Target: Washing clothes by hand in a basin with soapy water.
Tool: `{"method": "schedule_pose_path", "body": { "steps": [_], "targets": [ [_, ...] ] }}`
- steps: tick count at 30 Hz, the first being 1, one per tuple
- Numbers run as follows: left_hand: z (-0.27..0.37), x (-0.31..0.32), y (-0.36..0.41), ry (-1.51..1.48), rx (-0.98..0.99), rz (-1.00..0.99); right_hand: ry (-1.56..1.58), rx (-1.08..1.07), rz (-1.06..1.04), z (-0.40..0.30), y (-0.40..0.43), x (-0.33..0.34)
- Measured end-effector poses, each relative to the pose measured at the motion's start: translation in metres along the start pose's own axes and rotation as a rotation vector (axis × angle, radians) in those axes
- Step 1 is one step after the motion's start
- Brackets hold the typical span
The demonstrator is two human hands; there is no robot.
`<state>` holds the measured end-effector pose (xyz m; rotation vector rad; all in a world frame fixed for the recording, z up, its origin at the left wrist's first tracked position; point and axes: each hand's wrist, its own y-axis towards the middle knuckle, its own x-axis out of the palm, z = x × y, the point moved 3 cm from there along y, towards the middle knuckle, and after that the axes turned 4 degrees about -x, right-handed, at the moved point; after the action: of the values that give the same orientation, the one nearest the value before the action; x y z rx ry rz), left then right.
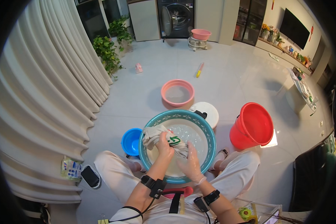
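Observation:
A light grey cloth (154, 135) with green lettering is bunched and twisted above a large teal basin (177, 113). Its left end rests near the basin's left rim. My left hand (164, 145) grips the cloth at its middle. At the cloth's right end, my right hand (191, 161), in a clear thin glove, has its fingers against the fabric; part of its hold is hidden. Below, the basin holds water (194, 137) with bubbles on its surface. The basin stands on the floor between my knees.
Close to the basin are a blue basin (131, 141), a pink basin (177, 81), a white round stool (211, 114) bearing a dark cloth (200, 114), and a red bucket (238, 137). A phone (90, 176) and a detergent pouch (71, 169) lie left. Wires run from my wristbands.

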<state>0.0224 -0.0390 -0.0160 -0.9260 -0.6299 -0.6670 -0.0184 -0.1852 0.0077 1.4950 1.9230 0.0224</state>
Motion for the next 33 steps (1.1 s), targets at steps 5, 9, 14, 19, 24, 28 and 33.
{"method": "schedule_pose_path", "body": {
  "steps": [5, 9, 14, 19, 24, 28, 33],
  "targets": [
    [-0.013, 0.012, -0.018, -0.086, 0.001, 0.11, -0.104, 0.023, 0.176, 0.007, 0.011, 0.013],
    [-0.01, 0.003, -0.023, -0.042, -0.042, 0.011, -0.06, 0.004, 0.128, 0.028, 0.018, 0.013],
    [-0.006, -0.011, -0.02, 0.045, -0.114, -0.096, 0.137, 0.143, -0.16, 0.046, 0.014, 0.02],
    [-0.001, -0.021, -0.018, 0.207, -0.27, -0.278, 0.552, 0.542, -0.558, 0.023, 0.011, 0.016],
    [0.002, -0.024, -0.017, 0.288, -0.372, -0.364, 1.105, 0.721, -0.553, 0.028, -0.016, 0.031],
    [0.005, -0.028, -0.021, 0.21, -0.494, -0.442, 1.184, 0.702, -0.627, 0.027, -0.017, 0.031],
    [0.007, -0.023, -0.026, 0.056, -0.565, -0.466, 1.455, 0.673, -0.902, 0.039, -0.016, 0.028]
  ]
}}
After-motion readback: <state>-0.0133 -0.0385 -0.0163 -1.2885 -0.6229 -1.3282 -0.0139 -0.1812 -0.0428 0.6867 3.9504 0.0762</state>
